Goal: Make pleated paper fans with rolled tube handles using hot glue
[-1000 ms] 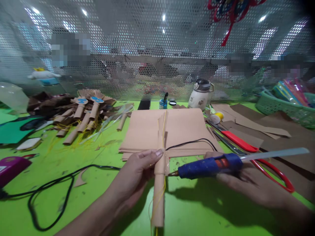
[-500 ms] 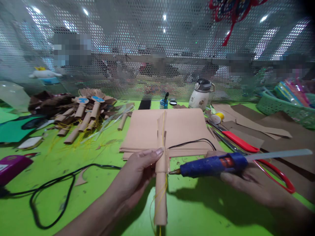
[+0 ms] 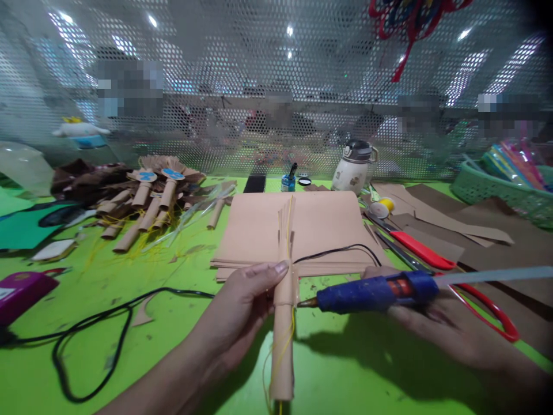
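My left hand (image 3: 244,300) is closed around a brown paper tube (image 3: 283,351), thumb on its front. A paper band wraps the tube at mid-length, and its upper end is cut into strips. Yellow thread (image 3: 289,331) hangs along it and comes out at the bottom. In my right hand (image 3: 436,328) is a blue hot glue gun (image 3: 375,293), pointing left, a clear glue stick (image 3: 496,275) jutting from its back. The nozzle is at the right edge of the paper band; whether it touches cannot be told. Some right-hand fingers are hidden behind the gun.
Behind the tube lies a stack of brown paper (image 3: 328,216). Red-handled scissors (image 3: 423,249) and a thread spool (image 3: 380,208) sit at right. Finished-looking paper tubes (image 3: 149,213) are piled at left. A black cord (image 3: 129,305) loops across the green table (image 3: 181,328). A jug (image 3: 352,167) stands behind.
Almost nothing differs. The glue gun and the paper tube appear shifted very slightly to the right, along with a small shift of the whole view.
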A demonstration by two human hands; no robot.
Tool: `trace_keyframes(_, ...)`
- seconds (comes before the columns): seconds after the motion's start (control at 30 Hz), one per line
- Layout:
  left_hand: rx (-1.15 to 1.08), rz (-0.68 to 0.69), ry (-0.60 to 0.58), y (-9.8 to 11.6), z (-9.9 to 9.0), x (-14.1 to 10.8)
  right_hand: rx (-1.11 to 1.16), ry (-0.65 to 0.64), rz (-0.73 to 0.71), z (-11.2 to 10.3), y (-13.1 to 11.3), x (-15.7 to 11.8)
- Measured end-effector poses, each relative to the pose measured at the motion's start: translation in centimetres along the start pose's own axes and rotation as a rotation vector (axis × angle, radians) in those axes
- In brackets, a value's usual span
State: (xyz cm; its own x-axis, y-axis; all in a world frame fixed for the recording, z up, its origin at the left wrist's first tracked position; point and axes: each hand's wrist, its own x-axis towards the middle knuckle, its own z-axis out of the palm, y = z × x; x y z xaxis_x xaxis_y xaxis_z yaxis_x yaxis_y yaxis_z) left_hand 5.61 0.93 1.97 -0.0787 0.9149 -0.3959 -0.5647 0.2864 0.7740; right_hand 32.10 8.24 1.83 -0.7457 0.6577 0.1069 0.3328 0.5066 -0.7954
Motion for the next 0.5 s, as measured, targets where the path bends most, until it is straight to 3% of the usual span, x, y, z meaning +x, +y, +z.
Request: trace_keyframes(0.5, 0.065, 0.017, -0.062, -0.4, -0.2, 0.0, -0.058, 0.186, -0.007, 0.4, 0.2, 1.1)
